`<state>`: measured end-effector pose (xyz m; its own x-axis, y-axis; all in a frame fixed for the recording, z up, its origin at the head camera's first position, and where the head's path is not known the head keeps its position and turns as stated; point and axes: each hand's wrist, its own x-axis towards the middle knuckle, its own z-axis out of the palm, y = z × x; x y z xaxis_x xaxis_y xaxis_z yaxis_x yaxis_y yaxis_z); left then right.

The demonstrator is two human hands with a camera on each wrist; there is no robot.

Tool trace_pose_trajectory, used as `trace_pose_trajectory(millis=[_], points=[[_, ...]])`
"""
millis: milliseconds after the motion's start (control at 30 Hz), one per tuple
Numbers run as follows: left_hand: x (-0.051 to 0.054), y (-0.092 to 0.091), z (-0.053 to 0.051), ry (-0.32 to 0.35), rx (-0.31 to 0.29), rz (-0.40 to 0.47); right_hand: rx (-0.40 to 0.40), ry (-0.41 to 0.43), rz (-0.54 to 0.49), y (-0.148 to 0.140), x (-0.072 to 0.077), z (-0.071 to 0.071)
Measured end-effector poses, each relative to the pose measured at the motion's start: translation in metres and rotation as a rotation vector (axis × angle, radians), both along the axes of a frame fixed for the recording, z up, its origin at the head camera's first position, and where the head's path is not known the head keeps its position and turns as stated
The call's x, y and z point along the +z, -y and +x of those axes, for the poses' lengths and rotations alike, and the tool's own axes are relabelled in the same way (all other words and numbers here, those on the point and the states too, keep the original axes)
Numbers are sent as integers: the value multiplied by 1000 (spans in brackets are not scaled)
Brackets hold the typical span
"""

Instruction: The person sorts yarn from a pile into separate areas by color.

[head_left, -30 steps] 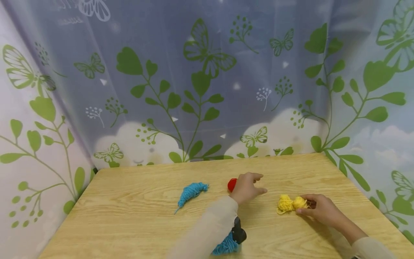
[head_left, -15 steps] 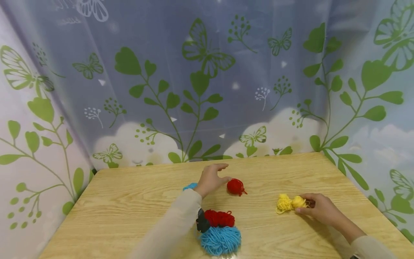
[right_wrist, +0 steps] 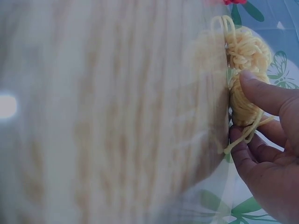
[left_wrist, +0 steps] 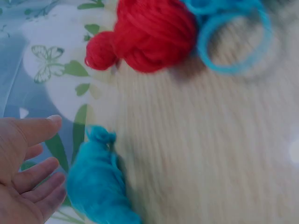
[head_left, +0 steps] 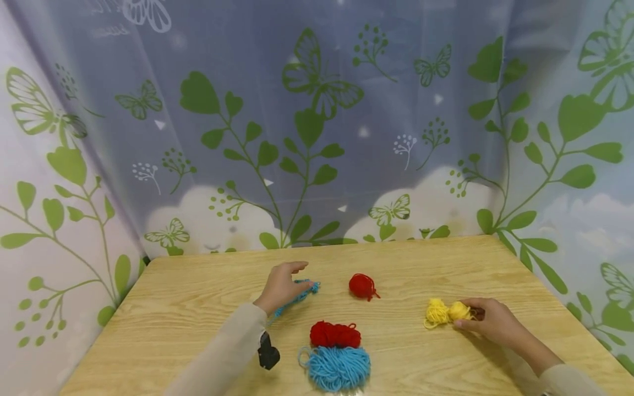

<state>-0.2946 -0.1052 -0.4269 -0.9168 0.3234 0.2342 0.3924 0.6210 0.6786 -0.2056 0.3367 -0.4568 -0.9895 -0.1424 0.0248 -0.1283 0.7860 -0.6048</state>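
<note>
My left hand, fingers spread and relaxed, hovers over a small twisted bundle of blue yarn at the table's left-centre and partly hides it. In the left wrist view, a gap shows between those fingers and the blue bundle. On the right, my right hand holds the near end of a yellow yarn bundle, pinched at its middle into two lobes. The right wrist view has the thumb on top of the yellow yarn and fingers curled beneath, with loose strands hanging out.
A red ball of yarn lies at the back centre. Nearer the front, a red skein touches a larger blue skein with a loose loop. Behind the wooden table hangs a leaf-and-butterfly curtain.
My left hand has moved left from beside the red ball to above the small blue bundle, uncovering the red ball and both skeins. The right hand stays on the yellow yarn.
</note>
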Motion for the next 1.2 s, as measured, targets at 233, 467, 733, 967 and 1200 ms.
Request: trace_pose_trajectory(millis=[233, 467, 733, 967, 1200], points=[[-14, 23, 9, 1, 62, -9, 0, -1, 3, 0, -1, 1], [-28, 29, 14, 46, 112, 20, 5, 7, 6, -1, 0, 1], [-41, 27, 14, 5, 153, 56, 2, 7, 4, 0, -1, 1], [-48, 27, 13, -2, 185, 99, 4, 8, 0, 0, 0, 1], [-51, 29, 12, -17, 189, 109, -5, 12, -6, -1, 0, 1]])
